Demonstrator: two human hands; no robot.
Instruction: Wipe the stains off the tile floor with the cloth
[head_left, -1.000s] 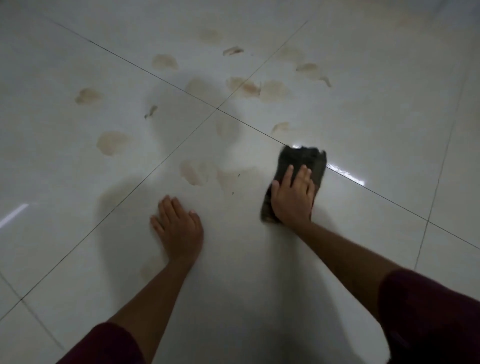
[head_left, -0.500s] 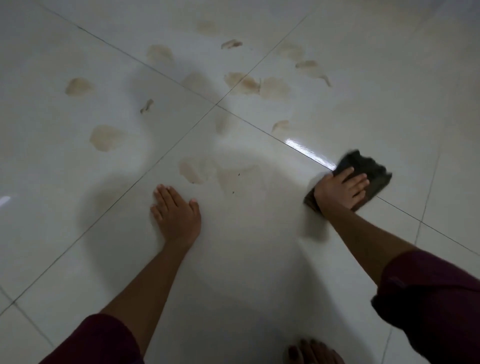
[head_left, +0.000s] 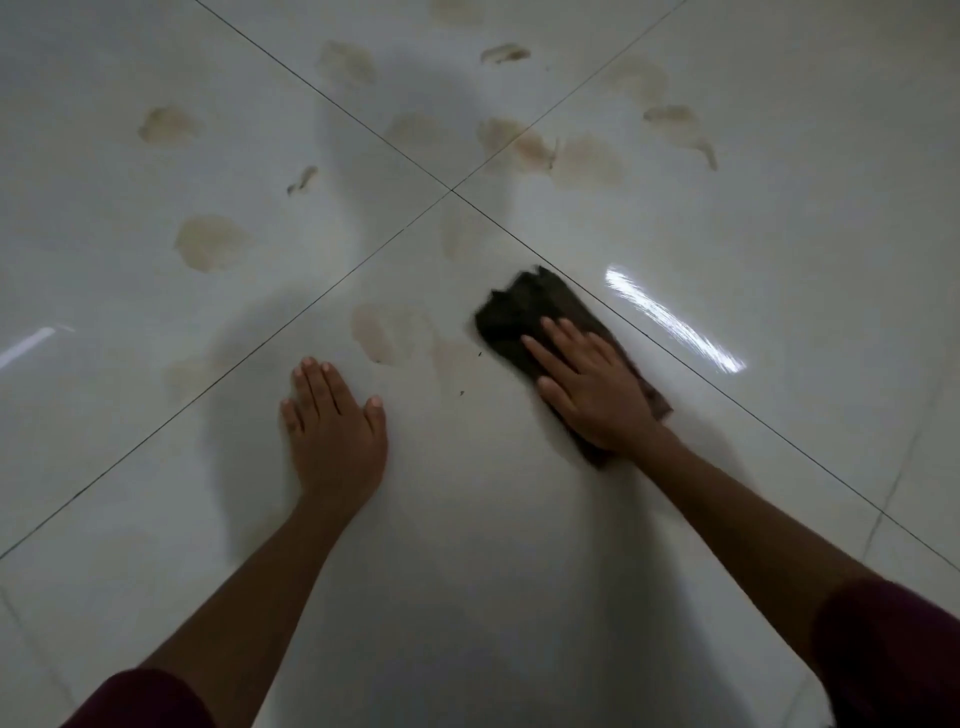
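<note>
On the white tile floor (head_left: 727, 218), near the crossing of two grout lines (head_left: 451, 190), the right hand (head_left: 592, 384) presses a dark cloth (head_left: 524, 312) flat with straight, spread fingers. Left hand (head_left: 332, 415) rests palm-down on the tile, fingers extended, grasping nothing. Brown stains (head_left: 213, 249) lie scattered beyond both hands; a faint one (head_left: 379, 332) sits just left of the cloth.
</note>
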